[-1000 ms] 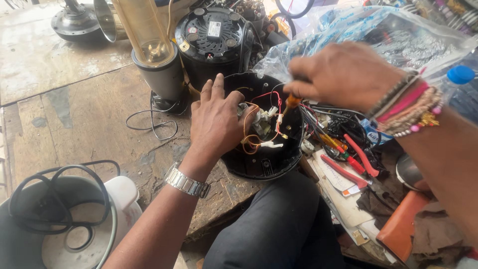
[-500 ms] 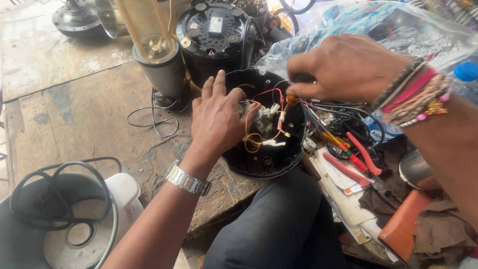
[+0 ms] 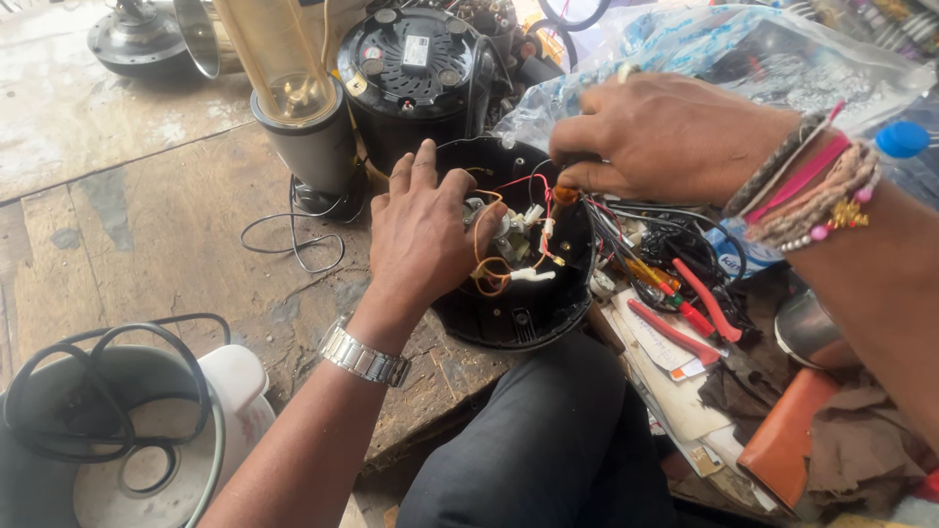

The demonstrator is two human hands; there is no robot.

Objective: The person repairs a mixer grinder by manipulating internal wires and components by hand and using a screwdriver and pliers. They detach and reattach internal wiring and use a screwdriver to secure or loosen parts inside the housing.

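A round black appliance base (image 3: pixel 509 313) lies open on the wooden bench, with orange, red and white wires (image 3: pixel 514 244) showing inside. My left hand (image 3: pixel 421 235), a metal watch on its wrist, rests over the left side of the base and holds it. My right hand (image 3: pixel 665 137), with several bracelets on the wrist, pinches a small orange-handled tool (image 3: pixel 565 193) whose tip points down into the wiring at the base's right edge.
A blender with a clear yellowish jar (image 3: pixel 293 108) and a black appliance base (image 3: pixel 411 68) stand behind. A white cooker (image 3: pixel 127 440) with a coiled black cord sits at front left. Red-handled pliers (image 3: pixel 690 308), papers and a plastic bag (image 3: pixel 743 49) crowd the right. My knee (image 3: pixel 558 440) is below.
My right hand has shifted slightly left and down with the tool, closer to the wires. My left hand stays on the base.
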